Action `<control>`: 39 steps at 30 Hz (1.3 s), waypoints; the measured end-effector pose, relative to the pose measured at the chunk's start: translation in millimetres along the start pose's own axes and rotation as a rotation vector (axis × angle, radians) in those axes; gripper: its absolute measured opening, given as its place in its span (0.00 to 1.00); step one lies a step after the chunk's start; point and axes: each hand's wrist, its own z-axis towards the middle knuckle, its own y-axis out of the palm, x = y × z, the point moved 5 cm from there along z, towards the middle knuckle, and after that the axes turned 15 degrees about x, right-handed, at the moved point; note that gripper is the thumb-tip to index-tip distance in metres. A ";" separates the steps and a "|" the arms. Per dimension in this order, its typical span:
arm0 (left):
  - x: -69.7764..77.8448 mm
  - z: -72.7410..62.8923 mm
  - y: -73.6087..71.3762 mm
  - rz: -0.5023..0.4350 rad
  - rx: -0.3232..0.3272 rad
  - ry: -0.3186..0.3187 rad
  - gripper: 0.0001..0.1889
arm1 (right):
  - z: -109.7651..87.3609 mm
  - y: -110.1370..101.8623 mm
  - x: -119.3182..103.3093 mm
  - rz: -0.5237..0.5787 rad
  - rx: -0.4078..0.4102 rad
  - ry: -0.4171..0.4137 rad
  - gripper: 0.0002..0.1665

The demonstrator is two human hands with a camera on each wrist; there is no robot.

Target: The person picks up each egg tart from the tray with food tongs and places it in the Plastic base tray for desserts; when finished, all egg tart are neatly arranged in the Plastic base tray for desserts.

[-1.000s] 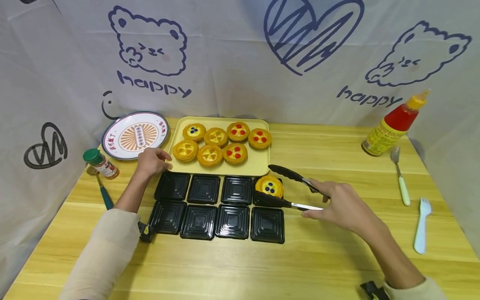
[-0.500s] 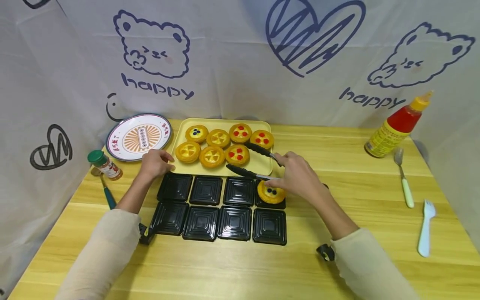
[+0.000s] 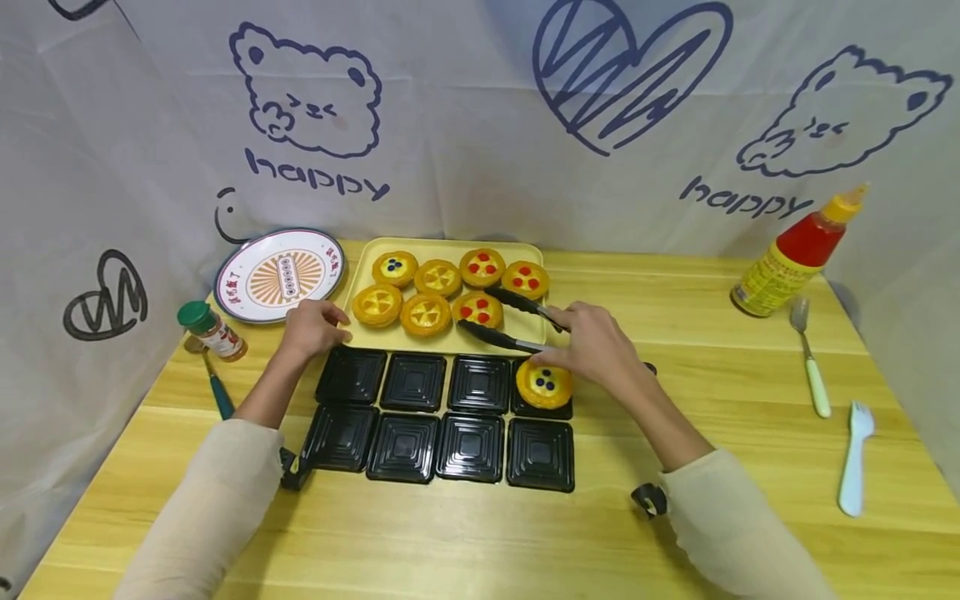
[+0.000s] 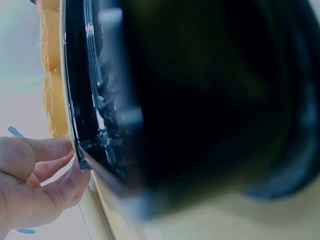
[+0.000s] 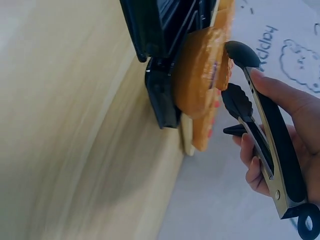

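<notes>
My left hand [image 3: 309,327] pinches the front left edge of a yellow tray [image 3: 375,338] with thumb and fingers. Several egg tarts lie on this tray, topped with red dots, blue berries or yellow wedges. In my right hand [image 3: 596,343] I hold black-tipped food tongs [image 3: 491,336], spread apart around a red-dotted tart [image 3: 478,307] at the tray's front. In the right wrist view, fingers and thumb wrap the tongs [image 5: 285,150]. A blue-berry tart [image 3: 545,383] sits in the back right compartment of black plastic boxes [image 3: 414,382] in front of the tray.
At the left stand a patterned plate [image 3: 281,275] leaning on the wall, a green-capped shaker [image 3: 217,332] and a dark-handled spoon [image 3: 217,392]. At the right are a red sauce bottle [image 3: 791,254], a green-handled spoon [image 3: 813,375] and a pale blue fork [image 3: 852,467].
My right hand has carried the tongs left and back from the blue-berry tart in the black box to the red-dotted tart on the tray. The left hand has stayed at the tray.
</notes>
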 end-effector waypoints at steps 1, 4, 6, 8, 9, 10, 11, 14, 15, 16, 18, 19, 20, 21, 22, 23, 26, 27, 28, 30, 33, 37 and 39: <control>-0.3 0.2 0.4 -0.001 0.000 0.000 0.14 | -4.0 -3.5 -0.2 0.004 0.005 -0.012 0.48; 0.3 0.0 0.3 -0.002 -0.002 0.004 0.14 | -17.9 -13.5 -1.0 0.019 0.011 -0.041 0.48; 0.6 0.0 0.0 -0.003 0.000 0.003 0.14 | -28.4 -18.6 -1.4 0.029 0.003 -0.054 0.47; 1.0 -0.1 -0.5 -0.002 0.004 0.000 0.13 | -38.8 -21.9 -2.4 0.034 -0.006 -0.072 0.47; 1.1 -0.1 -0.6 0.001 0.005 0.001 0.13 | -43.8 -22.9 -2.7 0.034 -0.012 -0.079 0.47; 1.3 0.2 -0.8 0.000 0.006 0.000 0.13 | -48.1 -23.6 -3.2 0.033 -0.016 -0.087 0.46; 1.6 0.4 -1.1 0.000 0.006 0.000 0.13 | -52.0 -23.8 -3.8 0.031 -0.021 -0.098 0.46; 2.0 0.7 -1.4 0.003 0.001 0.000 0.13 | -61.5 -22.7 -5.0 0.019 -0.030 -0.126 0.45; 2.2 0.6 -1.4 0.004 -0.002 0.000 0.14 | -63.7 -21.8 -5.2 0.014 -0.031 -0.132 0.45; 2.2 0.6 -1.4 0.004 -0.004 -0.002 0.14 | -65.4 -21.0 -5.5 0.006 -0.029 -0.141 0.45; 2.2 0.3 -1.4 0.008 -0.005 -0.007 0.14 | -67.6 -19.0 -5.7 -0.004 -0.027 -0.150 0.45; 2.2 0.2 -1.4 0.010 -0.005 -0.009 0.13 | -68.0 -18.1 -5.7 -0.009 -0.022 -0.155 0.45; 2.0 0.1 -1.2 0.009 -0.004 -0.013 0.13 | -68.3 -17.2 -5.7 -0.013 -0.018 -0.158 0.45; 1.7 0.1 -1.1 0.009 -0.004 -0.015 0.13 | -68.5 -16.5 -5.4 -0.018 -0.015 -0.160 0.45; 1.5 0.0 -1.0 0.008 -0.003 -0.017 0.13 | -68.6 -15.9 -5.3 -0.018 -0.014 -0.161 0.45; 1.6 -0.3 -1.0 0.007 -0.002 -0.019 0.13 | -68.7 -15.3 -5.1 -0.016 -0.016 -0.160 0.46; 1.1 -0.4 -0.5 0.000 0.000 -0.020 0.13 | -68.3 -14.4 -4.3 -0.005 -0.029 -0.150 0.47; 1.3 -0.5 -0.5 -0.001 0.000 -0.018 0.13 | -67.6 -14.6 -4.2 0.002 -0.033 -0.146 0.48; 1.5 -0.7 -0.6 -0.001 0.001 -0.017 0.13 | -66.4 -15.2 -4.9 0.010 -0.035 -0.145 0.48; 1.9 -0.9 -1.0 -0.002 0.000 -0.017 0.13 | -62.4 -17.6 -7.6 0.029 -0.031 -0.141 0.49; 3.2 -0.8 -1.4 0.001 -0.002 -0.006 0.13 | -52.6 -21.5 -15.0 0.047 -0.024 -0.143 0.49; 3.0 -0.7 -1.0 0.007 -0.005 0.001 0.13 | -33.5 -18.5 -28.5 0.047 -0.039 -0.136 0.50; 3.1 -0.7 -0.7 0.008 -0.008 -0.003 0.13 | -22.0 -12.8 -34.4 0.043 -0.050 -0.121 0.50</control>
